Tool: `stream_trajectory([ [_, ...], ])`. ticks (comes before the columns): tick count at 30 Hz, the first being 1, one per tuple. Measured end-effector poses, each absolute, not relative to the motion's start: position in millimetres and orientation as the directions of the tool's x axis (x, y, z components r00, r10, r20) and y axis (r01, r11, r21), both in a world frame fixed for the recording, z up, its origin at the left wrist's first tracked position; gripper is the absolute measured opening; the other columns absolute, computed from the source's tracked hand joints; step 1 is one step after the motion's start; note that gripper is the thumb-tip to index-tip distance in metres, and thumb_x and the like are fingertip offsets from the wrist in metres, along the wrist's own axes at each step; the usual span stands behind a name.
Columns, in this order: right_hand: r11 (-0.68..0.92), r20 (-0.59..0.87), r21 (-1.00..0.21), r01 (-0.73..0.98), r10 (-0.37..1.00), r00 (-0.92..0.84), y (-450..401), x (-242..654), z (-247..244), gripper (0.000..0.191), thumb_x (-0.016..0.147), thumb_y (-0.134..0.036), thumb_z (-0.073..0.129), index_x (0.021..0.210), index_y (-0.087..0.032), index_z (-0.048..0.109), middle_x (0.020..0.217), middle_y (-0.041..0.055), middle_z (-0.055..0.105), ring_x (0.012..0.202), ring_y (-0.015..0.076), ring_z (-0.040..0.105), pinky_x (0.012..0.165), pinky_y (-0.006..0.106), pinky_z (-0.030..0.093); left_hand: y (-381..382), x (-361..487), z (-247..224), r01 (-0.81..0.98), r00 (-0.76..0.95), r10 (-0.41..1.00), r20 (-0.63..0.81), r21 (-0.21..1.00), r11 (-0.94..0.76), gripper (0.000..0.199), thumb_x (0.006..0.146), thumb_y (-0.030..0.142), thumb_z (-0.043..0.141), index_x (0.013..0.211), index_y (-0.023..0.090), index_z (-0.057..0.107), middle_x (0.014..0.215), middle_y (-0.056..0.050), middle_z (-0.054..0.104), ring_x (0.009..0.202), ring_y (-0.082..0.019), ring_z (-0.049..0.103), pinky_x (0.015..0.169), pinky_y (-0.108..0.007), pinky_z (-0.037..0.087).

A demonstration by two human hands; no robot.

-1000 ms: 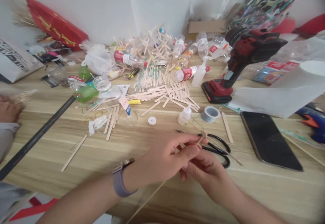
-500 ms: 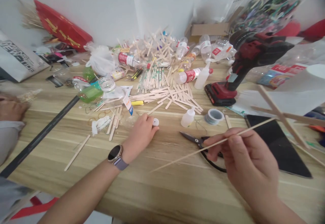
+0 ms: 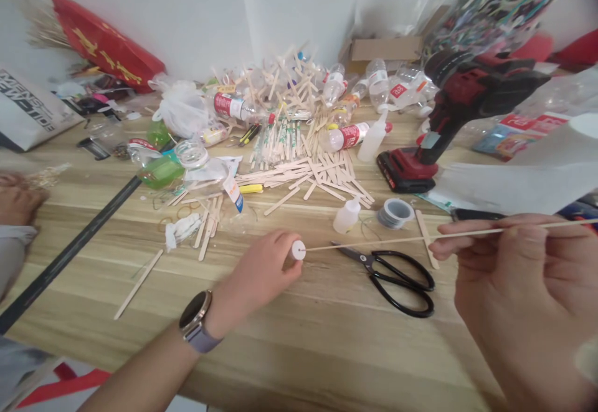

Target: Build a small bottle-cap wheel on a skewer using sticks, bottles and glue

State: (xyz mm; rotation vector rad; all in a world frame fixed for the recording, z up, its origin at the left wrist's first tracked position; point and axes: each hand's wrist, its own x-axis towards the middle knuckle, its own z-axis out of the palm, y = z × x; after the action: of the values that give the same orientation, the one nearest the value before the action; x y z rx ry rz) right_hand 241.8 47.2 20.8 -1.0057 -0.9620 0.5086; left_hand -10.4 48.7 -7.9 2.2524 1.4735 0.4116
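Observation:
My left hand [image 3: 268, 265], wearing a watch [image 3: 196, 312], pinches a small white bottle cap [image 3: 298, 250] just above the table. A hole shows in the middle of the cap. My right hand [image 3: 518, 287] is closed on a thin bamboo skewer [image 3: 374, 242], which runs nearly level across the view and out past the right edge. The skewer's left tip meets the cap at its hole; how deep it goes I cannot tell. Black-handled scissors [image 3: 402, 281] lie open beneath the skewer, between my hands. A flat wooden stick [image 3: 426, 240] lies near my right fingers.
Behind my hands lie a heap of wooden sticks [image 3: 327, 175], a small glue bottle [image 3: 347, 215] and a wire spool [image 3: 395, 212]. A red-and-black cordless drill [image 3: 434, 125] stands at right. Plastic bottles [image 3: 348, 136] line the back. Another person's hand [image 3: 18, 200] rests at far left.
My right hand has moved right, bringing the skewer's tip to the cap. My left hand has shifted slightly right and nearer with the cap. Crossed wooden sticks at the right have left view.

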Motion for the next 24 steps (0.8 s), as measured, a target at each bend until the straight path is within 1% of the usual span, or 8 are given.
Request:
stream_trajectory([
  [2, 0.478, 0.430, -0.877, 0.039, 0.747, 0.506, 49.0, 243.0, 18.0, 0.039, 0.070, -0.051, 0.079, 0.076, -0.022, 0.054, 0.059, -0.0002, 0.071, 0.041, 0.0168, 0.063, 0.042, 0.027, 0.050, 45.9, -10.5, -5.7, 0.776, 0.412, 0.911, 0.012, 0.519, -0.358, 0.023, 0.084, 0.016, 0.055, 0.106, 0.017, 0.059, 0.101, -0.006, 0.065, 0.090, -0.021, 0.058, 0.080, -0.034, 0.044],
  [6, 0.470, 0.414, -0.883, 0.022, 0.754, 0.510, 50.1, 243.7, 16.5, 0.036, 0.071, -0.049, 0.078, 0.076, -0.022, 0.055, 0.059, 0.0005, 0.070, 0.042, 0.0159, 0.064, 0.044, 0.026, 0.051, 44.2, -11.6, -2.4, 0.760, 0.445, 0.895, -0.012, 0.534, -0.371, 0.019, 0.087, 0.019, 0.056, 0.105, 0.016, 0.060, 0.097, -0.005, 0.064, 0.088, -0.020, 0.057, 0.078, -0.033, 0.043],
  [13, 0.462, 0.416, -0.886, 0.031, 0.766, 0.490, 48.3, 242.5, 18.6, 0.038, 0.070, -0.050, 0.079, 0.074, -0.021, 0.054, 0.058, -0.0003, 0.070, 0.042, 0.0158, 0.064, 0.043, 0.025, 0.050, 42.7, -13.0, -1.7, 0.768, 0.487, 0.871, -0.070, 0.510, -0.388, 0.014, 0.092, 0.027, 0.057, 0.102, 0.017, 0.060, 0.097, -0.005, 0.065, 0.089, -0.022, 0.057, 0.077, -0.033, 0.041],
  [18, 0.490, 0.439, -0.871, 0.032, 0.748, 0.498, 49.1, 246.5, 18.5, 0.036, 0.072, -0.046, 0.078, 0.075, -0.021, 0.052, 0.056, -0.0022, 0.067, 0.041, 0.0154, 0.063, 0.041, 0.024, 0.050, 41.7, -15.2, 2.0, 0.721, 0.500, 0.865, -0.046, 0.576, -0.386, 0.013, 0.092, 0.028, 0.058, 0.101, 0.019, 0.061, 0.096, -0.002, 0.066, 0.088, -0.019, 0.058, 0.077, -0.029, 0.041],
  [24, 0.488, 0.438, -0.872, 0.042, 0.739, 0.511, 50.4, 247.6, 18.5, 0.034, 0.072, -0.045, 0.078, 0.075, -0.021, 0.053, 0.057, -0.0023, 0.066, 0.042, 0.0158, 0.062, 0.040, 0.025, 0.048, 40.4, -18.2, 4.6, 0.694, 0.491, 0.870, -0.046, 0.624, -0.359, 0.020, 0.092, 0.030, 0.059, 0.108, 0.018, 0.060, 0.102, -0.003, 0.067, 0.089, -0.019, 0.059, 0.079, -0.029, 0.042],
])
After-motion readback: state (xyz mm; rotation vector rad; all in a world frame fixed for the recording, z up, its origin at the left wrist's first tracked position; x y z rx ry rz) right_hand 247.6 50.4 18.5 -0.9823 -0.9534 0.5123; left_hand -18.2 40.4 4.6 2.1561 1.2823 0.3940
